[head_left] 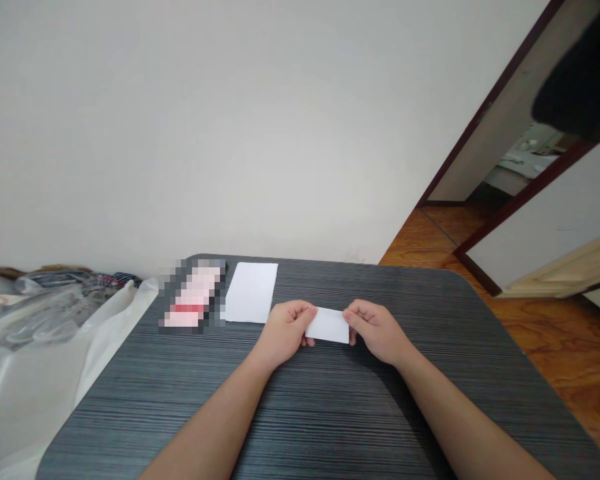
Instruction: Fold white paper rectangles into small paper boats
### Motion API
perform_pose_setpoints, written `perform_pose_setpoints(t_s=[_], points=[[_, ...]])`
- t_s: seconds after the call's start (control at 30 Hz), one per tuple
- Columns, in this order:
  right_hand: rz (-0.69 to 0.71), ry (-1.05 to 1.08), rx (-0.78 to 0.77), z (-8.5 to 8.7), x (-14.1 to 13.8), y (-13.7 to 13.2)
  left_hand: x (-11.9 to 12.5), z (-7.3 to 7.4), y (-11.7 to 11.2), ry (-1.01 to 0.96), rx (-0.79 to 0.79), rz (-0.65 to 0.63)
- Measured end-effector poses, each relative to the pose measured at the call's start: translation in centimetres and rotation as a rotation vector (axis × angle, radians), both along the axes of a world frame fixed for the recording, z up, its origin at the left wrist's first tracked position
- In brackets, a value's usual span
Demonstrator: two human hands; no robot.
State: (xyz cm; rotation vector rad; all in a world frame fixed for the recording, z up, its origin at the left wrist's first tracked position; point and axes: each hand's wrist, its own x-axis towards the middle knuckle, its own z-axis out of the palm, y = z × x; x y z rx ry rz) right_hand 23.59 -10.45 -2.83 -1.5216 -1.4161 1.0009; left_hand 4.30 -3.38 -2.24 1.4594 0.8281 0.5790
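Observation:
A small white piece of paper [329,325], perhaps folded, is held between my two hands above the dark table. My left hand [286,331] pinches its left end, thumb on top and fingers curled beneath. The right end is gripped by my right hand [377,329] in the same way. Just beyond my left hand, a larger white sheet or stack of paper [251,292] lies flat on the table. I cannot tell whether it is one sheet or several.
A blurred pink and red object [194,297] lies left of the white paper. The dark wood-grain table [300,420] stands against a pale wall [260,133]. Plastic-covered items [45,300] are heaped at the left. A doorway and wooden floor [545,340] are at the right.

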Motion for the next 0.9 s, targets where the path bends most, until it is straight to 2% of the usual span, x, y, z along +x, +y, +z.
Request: perform_pose_setpoints(t_s=[0.27,0.67,0.9], points=[[-0.009,-0.004,0.004,0.10,-0.16,-0.13,0.35,0.10,-0.15,-0.027,-0.029,0.000],[0.056,0.103,-0.067,-0.22,-0.36,0.00,-0.01,0.57,-0.25,0.031,0.056,-0.050],[0.051,0.004,-0.036,0.13,-0.65,-0.20,-0.13,0.94,-0.46,0.053,0.102,-0.117]])
